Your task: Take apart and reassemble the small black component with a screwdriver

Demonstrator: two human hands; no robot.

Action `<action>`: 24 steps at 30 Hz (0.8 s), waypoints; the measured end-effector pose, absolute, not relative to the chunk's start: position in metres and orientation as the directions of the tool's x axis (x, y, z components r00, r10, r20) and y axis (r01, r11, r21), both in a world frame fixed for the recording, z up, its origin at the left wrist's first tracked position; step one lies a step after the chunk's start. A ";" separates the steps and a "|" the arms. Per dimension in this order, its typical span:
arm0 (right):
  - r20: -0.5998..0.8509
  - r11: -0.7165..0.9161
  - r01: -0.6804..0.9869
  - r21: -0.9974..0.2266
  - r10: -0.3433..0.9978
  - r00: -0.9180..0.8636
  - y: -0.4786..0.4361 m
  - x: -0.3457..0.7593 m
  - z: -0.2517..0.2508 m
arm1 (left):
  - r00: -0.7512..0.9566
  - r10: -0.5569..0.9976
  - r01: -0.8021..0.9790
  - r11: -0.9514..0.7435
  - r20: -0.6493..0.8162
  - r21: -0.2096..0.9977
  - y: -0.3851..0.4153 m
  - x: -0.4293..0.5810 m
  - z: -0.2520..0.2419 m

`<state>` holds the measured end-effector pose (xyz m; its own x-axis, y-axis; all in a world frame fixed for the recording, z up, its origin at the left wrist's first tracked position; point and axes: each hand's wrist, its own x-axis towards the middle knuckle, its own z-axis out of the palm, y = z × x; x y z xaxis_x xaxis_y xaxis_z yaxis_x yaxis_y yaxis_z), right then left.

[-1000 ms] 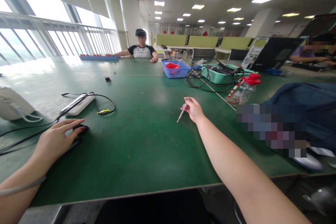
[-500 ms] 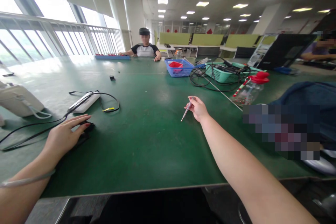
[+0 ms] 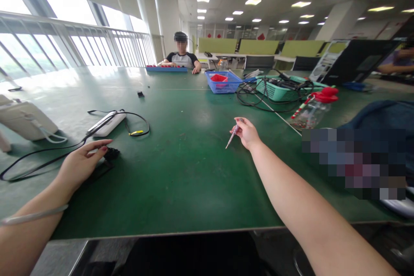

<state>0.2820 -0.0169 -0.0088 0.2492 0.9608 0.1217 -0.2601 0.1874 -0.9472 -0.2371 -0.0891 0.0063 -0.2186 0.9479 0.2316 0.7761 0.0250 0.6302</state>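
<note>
My right hand (image 3: 247,133) is closed in a pinch around a slim, silvery-pink pen (image 3: 232,136), held above the green table (image 3: 181,189) with its pointed tip angled down and to the left. At the left, my left hand (image 3: 79,161) rests low over the tabletop with its fingers stretched out. Right beside its thumb lies a small black bundle (image 3: 112,154), partly covered by the hand; what it is I cannot make out. Behind that hand, a white, rounded device (image 3: 108,124) lies with a black strap (image 3: 147,123) looped over it.
A beige bag (image 3: 29,118) stands at far left. Further back are a small black piece (image 3: 140,94), a blue basket (image 3: 224,86) and a green basket (image 3: 274,90) of cables. A red-lidded bottle (image 3: 310,114) and dark backpack (image 3: 381,116) are right. Opposite, a person (image 3: 183,58) sits behind a blue tray (image 3: 166,69).
The blue tray across the table has slid to the right, in front of the person there. My left fingers have bent slightly. My right hand keeps the pen nearly still. The view has shifted a little.
</note>
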 end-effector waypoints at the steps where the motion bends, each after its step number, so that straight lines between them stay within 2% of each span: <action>1: 0.123 0.188 -0.257 -0.948 0.961 0.250 -0.017 0.282 -0.009 | -0.223 0.951 0.794 0.050 0.213 0.606 -0.089 -0.237 0.007; 7: 0.125 0.187 -0.244 -0.951 0.961 0.248 -0.017 0.282 -0.008 | -0.217 0.943 0.916 0.108 0.252 0.386 -0.088 -0.236 0.011; 12: 0.130 0.189 -0.234 -0.954 0.960 0.247 -0.018 0.281 -0.008 | -0.219 0.940 0.948 0.142 0.260 0.285 -0.089 -0.232 0.014; 17: 0.129 0.189 -0.231 -0.954 0.959 0.250 -0.018 0.281 -0.008 | -0.115 0.948 0.985 0.070 0.298 0.157 -0.089 -0.232 0.009; 20: 0.128 0.187 -0.232 -0.955 0.961 0.247 -0.018 0.281 -0.008 | -0.056 0.947 0.990 0.011 0.317 0.142 -0.089 -0.233 0.008; 24: 0.131 0.190 -0.235 -0.953 0.961 0.245 -0.019 0.281 -0.008 | -0.115 0.915 0.984 0.053 0.386 0.168 -0.096 -0.232 0.014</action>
